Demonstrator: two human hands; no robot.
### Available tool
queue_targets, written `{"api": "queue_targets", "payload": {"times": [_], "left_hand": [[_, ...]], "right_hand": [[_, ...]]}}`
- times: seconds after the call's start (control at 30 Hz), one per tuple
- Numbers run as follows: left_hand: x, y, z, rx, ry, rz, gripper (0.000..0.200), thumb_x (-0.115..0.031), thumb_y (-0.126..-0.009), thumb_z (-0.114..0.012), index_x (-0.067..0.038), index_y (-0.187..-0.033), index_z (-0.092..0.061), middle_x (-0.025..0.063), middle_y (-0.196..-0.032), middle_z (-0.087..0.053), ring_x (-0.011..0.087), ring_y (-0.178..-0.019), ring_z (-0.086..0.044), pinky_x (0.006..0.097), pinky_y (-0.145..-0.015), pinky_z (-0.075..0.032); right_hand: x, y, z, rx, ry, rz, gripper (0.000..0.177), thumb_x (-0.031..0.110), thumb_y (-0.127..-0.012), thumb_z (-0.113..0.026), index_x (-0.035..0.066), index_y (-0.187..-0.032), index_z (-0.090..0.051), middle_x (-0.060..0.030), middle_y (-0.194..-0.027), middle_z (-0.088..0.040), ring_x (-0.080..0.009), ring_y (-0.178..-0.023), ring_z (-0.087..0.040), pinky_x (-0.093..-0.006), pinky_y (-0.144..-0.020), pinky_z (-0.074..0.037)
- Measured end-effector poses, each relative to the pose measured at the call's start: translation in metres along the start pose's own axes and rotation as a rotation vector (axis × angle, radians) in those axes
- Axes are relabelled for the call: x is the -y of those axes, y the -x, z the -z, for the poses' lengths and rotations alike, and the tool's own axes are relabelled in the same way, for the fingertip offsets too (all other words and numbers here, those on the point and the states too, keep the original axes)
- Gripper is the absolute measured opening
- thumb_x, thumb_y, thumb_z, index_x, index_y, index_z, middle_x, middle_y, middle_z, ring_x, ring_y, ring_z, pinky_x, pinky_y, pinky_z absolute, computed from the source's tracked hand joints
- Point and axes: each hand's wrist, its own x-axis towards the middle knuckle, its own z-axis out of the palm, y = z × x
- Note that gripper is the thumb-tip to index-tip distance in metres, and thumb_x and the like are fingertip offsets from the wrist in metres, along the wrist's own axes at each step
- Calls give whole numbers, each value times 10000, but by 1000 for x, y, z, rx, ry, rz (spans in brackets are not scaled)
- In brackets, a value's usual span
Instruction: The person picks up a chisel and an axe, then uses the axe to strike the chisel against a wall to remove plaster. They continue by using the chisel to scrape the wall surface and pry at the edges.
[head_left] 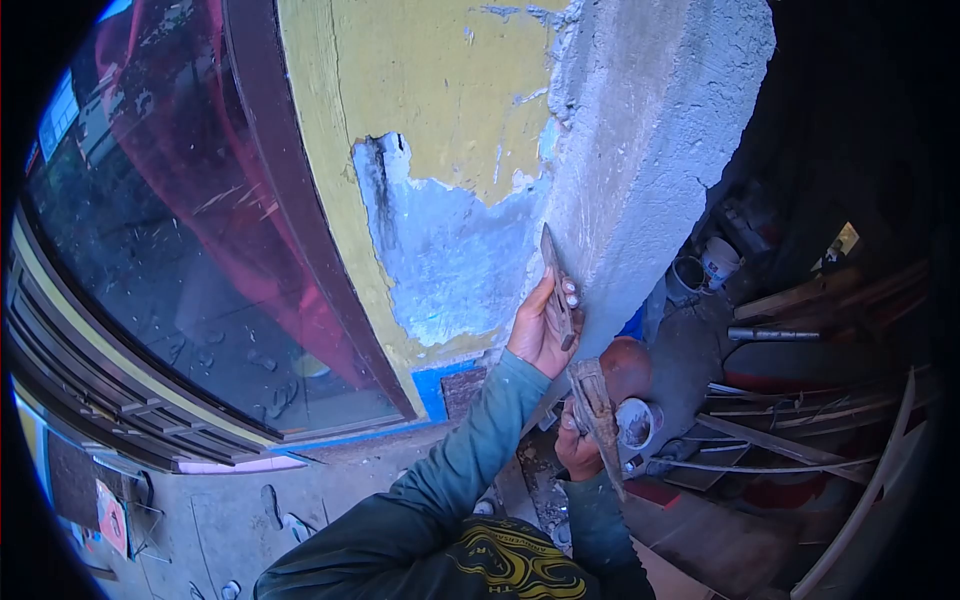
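My left hand is closed around a narrow, flat tool like a plasterer's float, seen nearly edge-on. Its pointed upper end is at the corner of the wall, where the grey plastered column meets a bare patch in the yellow paint. Below and to the right, my right hand grips a mortar-crusted trowel, its long blade slanting downward. Part of each hand is hidden by what it holds. Beside the right hand is a pale container with greyish contents.
A dark-framed window with a red curtain behind it fills the left. Two buckets stand in shadow at the right. Wooden planks and poles lie at the lower right. Footwear lies on the paved floor at the lower left.
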Motion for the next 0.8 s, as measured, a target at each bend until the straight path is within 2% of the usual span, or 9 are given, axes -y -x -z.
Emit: {"api": "queue_targets", "payload": {"times": [0.1, 0.13, 0.27, 0.3, 0.37, 0.43, 0.57, 0.77, 0.8], "left_hand": [[3, 2, -2, -83, 7, -11, 238, -308, -999, -494, -100, -922, -580, 17, -782, -632, 116, -644, -607, 254, -542, -513], [2, -1, -5, -123, 13, -46, 235, -307, -999, -493, -101, -925, -581, 18, -783, -634, 117, -646, -609, 256, -543, -517], [0, -2, -3, -153, 57, -33, 222, -302, -999, -495, -105, -937, -577, 15, -773, -625, 117, -643, -605, 268, -548, -517], [-1, -1, -1, -90, 49, -2, 220, -305, -997, -497, -107, -941, -576, 16, -774, -623, 120, -643, -606, 271, -555, -520], [2, -1, -1, -15, 40, 39, 218, -308, -996, -499, -110, -944, -574, 18, -775, -622, 122, -643, -606, 274, -563, -523], [2, -4, -4, -168, 24, -42, 221, -314, -992, -507, -113, -934, -580, 16, -766, -620, 128, -627, -601, 274, -542, -511], [1, 0, 0, -106, -30, -18, 213, -311, -989, -512, -116, -938, -579, 13, -769, -623, 127, -630, -602, 276, -544, -515], [1, -1, -10, -117, -1, -62, 199, -303, -992, -512, -111, -969, -559, 20, -786, -615, 131, -654, -602, 267, -539, -508], [0, 4, -17, -99, -76, -61, 202, -303, -992, -511, -104, -984, -551, 27, -792, -615, 132, -659, -602, 261, -538, -501]], "right_hand": [[1, -1, 0, 189, 75, -200, 368, 221, -857, -644, -19, -1122, -553, -212, -880, -643, -393, -772, -644, -433, -656, -501], [10, -5, 0, 128, -28, -206, 385, 228, -857, -648, -20, -1134, -546, -214, -897, -645, -396, -784, -646, -430, -662, -504], [-1, 3, -3, 11, -56, 11, 374, 243, -895, -611, -25, -1140, -522, -218, -890, -639, -422, -773, -638, -447, -654, -502], [-1, 3, -3, 15, -56, 0, 374, 243, -895, -611, -25, -1140, -522, -218, -890, -639, -422, -773, -638, -447, -654, -502], [0, -5, 1, 168, 25, -183, 409, 292, -902, -602, -33, -1138, -522, -214, -880, -640, -413, -771, -643, -453, -659, -503], [1, -8, -4, 65, -3, -77, 423, 305, -902, -603, -34, -1141, -520, -213, -864, -638, -417, -747, -641, -456, -649, -502], [-6, 5, -2, 150, -4, -135, 355, 226, -903, -595, -22, -1145, -521, -211, -880, -629, -409, -771, -637, -436, -672, -499], [29, -18, 18, 94, 23, -144, 347, 225, -902, -591, -18, -1143, -533, -213, -915, -607, -406, -806, -615, -414, -709, -490], [28, -20, 19, 47, 7, -65, 331, 218, -905, -579, -17, -1134, -545, -187, -907, -610, -362, -800, -617, -402, -723, -485]]}}
